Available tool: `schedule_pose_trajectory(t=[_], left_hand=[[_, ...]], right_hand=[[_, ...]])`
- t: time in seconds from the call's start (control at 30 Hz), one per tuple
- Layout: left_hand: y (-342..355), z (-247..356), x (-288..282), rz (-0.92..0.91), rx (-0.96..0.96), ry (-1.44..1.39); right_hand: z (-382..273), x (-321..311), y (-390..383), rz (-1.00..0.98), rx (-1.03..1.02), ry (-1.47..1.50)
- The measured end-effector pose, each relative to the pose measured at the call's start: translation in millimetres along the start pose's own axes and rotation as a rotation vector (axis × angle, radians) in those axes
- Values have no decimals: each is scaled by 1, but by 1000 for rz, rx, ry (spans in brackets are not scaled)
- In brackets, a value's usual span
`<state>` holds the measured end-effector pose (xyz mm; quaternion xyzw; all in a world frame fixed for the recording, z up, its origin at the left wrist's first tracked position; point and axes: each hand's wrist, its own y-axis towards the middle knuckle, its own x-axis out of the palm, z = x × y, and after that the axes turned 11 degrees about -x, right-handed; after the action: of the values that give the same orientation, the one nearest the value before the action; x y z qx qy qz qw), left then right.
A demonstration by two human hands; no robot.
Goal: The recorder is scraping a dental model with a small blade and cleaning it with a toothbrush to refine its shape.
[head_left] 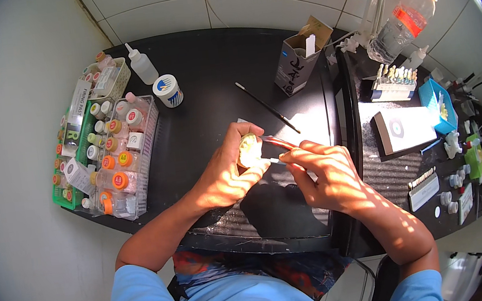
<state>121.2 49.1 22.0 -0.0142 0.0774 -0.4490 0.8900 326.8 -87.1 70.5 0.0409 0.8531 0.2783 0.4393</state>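
Note:
My left hand (226, 167) is closed around a small, pale yellow, rough lump that looks like a plaster dental model (249, 150), held above the dark table. Bright sunlight washes out its detail. My right hand (324, 171) is closed on a slim tool (275, 160), whose light-coloured end points at the right side of the model. Whether the end touches it, I cannot tell. A reddish, sunlit strip also lies between the hands, too glared to make out. Beyond them, a thin black brush (267, 107) rests on the table.
Clear and white baskets (152, 122) of small capped jars line the left side. A squeeze bottle (143, 66) and white jar (168, 92) stand behind. An open box (297, 67) is at the far right, before a side table with a tooth shade guide (392, 89), white box (405, 129) and plastic bottle (401, 26).

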Motion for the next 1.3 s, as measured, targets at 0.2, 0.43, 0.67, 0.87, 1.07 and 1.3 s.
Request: schedule_pose_trajectory(t=[0.2,0.43,0.67,0.87,1.07,1.3], left_hand=[[0,-2,-5,-62,-2,20],[0,-6,-6,-125,14,-4],[-3,12,-3,21,3,147],[-5,15,-4,43,26,201],[-4,13,-3,54,93,219],[-5,13,-3,37,6,181]], right_hand=[[5,-10,5,-77,31,116],[11,-5,1,-50,43,175],[-7,-4,1,-25,7,-87],[-9,-1,0,5,-18,-109],[-9,-2,0,5,-24,-105],[-12,-1,-2,-29,-13,-102]])
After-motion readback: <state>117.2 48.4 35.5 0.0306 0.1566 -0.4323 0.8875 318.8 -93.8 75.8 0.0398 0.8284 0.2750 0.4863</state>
